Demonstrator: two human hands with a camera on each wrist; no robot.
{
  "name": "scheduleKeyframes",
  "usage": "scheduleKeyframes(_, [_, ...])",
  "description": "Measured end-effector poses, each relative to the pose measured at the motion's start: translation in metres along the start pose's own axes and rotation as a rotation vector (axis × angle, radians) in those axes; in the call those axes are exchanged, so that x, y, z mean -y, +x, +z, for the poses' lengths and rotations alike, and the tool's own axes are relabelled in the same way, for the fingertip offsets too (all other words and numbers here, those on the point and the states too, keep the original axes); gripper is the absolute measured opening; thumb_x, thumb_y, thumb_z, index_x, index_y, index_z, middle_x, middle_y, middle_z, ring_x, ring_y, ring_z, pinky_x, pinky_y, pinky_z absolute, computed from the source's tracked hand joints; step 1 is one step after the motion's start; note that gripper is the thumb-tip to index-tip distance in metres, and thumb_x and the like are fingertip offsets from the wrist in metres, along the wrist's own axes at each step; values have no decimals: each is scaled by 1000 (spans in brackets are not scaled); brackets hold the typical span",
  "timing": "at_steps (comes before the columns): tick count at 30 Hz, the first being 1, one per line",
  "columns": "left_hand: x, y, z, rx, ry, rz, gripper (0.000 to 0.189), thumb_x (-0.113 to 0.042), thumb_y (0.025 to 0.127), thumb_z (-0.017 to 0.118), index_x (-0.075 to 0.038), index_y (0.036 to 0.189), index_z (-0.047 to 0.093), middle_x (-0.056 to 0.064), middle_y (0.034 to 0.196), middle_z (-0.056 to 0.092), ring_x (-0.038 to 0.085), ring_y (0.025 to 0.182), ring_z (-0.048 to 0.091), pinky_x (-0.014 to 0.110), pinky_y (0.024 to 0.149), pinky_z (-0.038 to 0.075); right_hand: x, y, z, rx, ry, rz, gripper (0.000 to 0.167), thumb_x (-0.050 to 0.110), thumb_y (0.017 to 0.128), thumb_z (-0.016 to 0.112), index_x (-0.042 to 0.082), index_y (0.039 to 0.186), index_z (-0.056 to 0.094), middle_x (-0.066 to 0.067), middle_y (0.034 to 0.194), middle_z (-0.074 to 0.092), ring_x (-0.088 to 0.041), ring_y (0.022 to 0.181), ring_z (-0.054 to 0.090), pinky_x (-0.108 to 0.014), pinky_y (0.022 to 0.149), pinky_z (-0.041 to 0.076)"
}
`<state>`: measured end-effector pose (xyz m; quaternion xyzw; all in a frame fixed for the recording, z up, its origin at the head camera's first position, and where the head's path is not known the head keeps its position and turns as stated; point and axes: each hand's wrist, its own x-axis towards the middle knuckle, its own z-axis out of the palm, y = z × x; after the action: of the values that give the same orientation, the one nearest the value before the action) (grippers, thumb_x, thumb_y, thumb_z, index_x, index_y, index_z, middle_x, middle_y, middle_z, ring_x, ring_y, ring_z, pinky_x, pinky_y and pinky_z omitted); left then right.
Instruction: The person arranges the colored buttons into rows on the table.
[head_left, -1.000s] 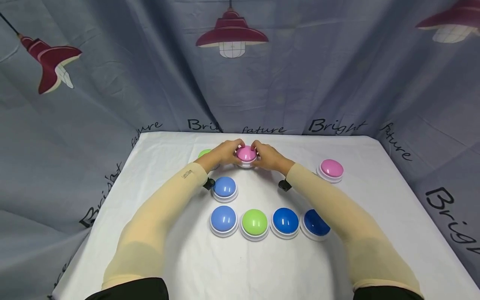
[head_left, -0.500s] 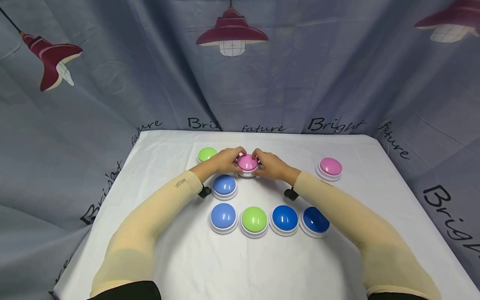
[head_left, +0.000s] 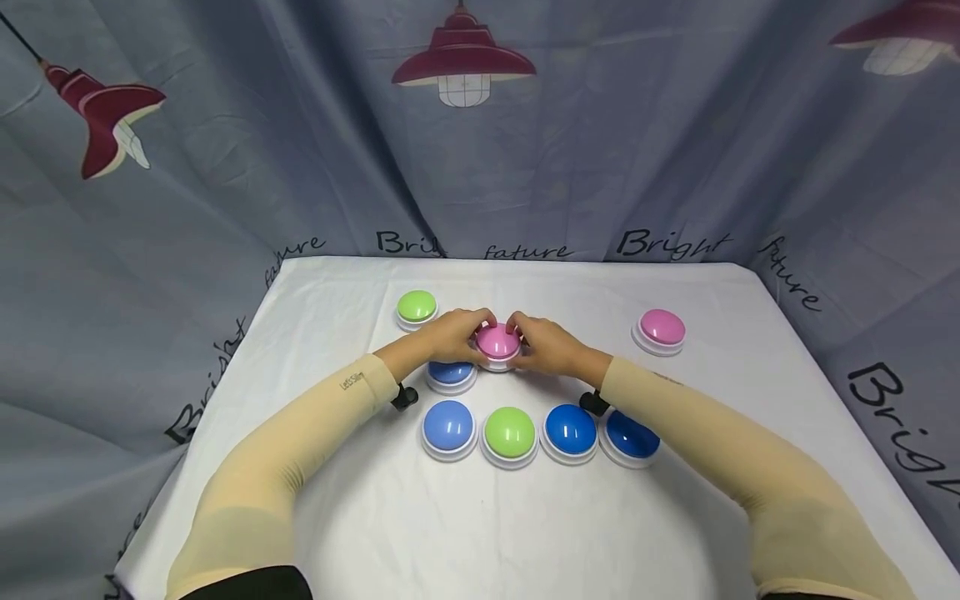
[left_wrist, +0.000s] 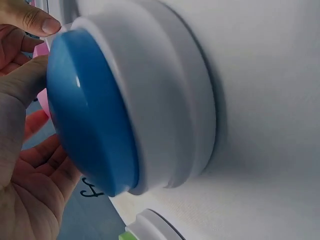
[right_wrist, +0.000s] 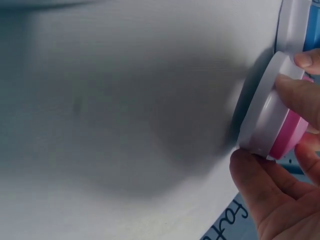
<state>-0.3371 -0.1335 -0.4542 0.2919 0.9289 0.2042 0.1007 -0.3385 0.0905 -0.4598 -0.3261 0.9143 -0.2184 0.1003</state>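
Both hands in on the glossy pink dome with a round white base (head_left: 498,342), well beyond the middle of the near row! Left hand (head_left: 452,335) at its 9 o'clock, right hand (head_left: 551,346) at its 3, fingers partly curled, each gripping its side. Tight in at 8 o'clock, a blue dome on a white base (head_left: 450,375), top hidden by the left hand. At 10, a lime-green dome on a white base (head_left: 416,306). Far out at 3, a second pink dome (head_left: 662,327). Around 6, four more, blue and green, on white cloth (head_left: 495,533).
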Motion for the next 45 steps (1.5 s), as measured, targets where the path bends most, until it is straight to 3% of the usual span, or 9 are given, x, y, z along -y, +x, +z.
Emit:
scheduleKeyframes(17, [-16,-10,12,-5,60,98,68,-40,74,87,-17,128,52,-2,104,64,11,97,59,29,88,48,6,-24,-1,46,-10,-18,60,26,75,88,12,120,51,-4,102,64,-20,92,60,-32,84,54])
scheduleKeyframes(26, [-21,-16,16,-10,71,121,69,-40,72,89,-17,126,53,-3,101,64,9,93,58,24,84,48,10,-32,1,40,-40,-59,60,28,76,88,11,120,51,-6,106,64,-21,98,61,-35,89,54])
scheduleKeyframes(36, [-20,-17,18,-1,71,118,69,-38,73,88,-14,127,52,-1,107,63,12,100,59,27,89,48,10,-35,5,34,-47,-76,58,26,77,87,11,119,50,-6,108,63,-20,99,60,-34,89,53])
scheduleKeyframes(40, [-21,-17,15,40,94,109,70,-39,76,86,-16,131,49,0,111,61,12,103,57,28,92,47,8,-32,1,79,-43,-86,62,29,77,87,10,122,49,-7,110,62,-20,102,59,-33,91,53])
scheduleKeyframes(45, [-19,-17,7,100,72,84,65,-30,80,82,-17,134,48,2,114,62,15,107,57,32,95,46,5,-23,-11,203,2,-111,62,40,83,80,10,126,47,-7,113,60,-21,104,58,-35,93,52])
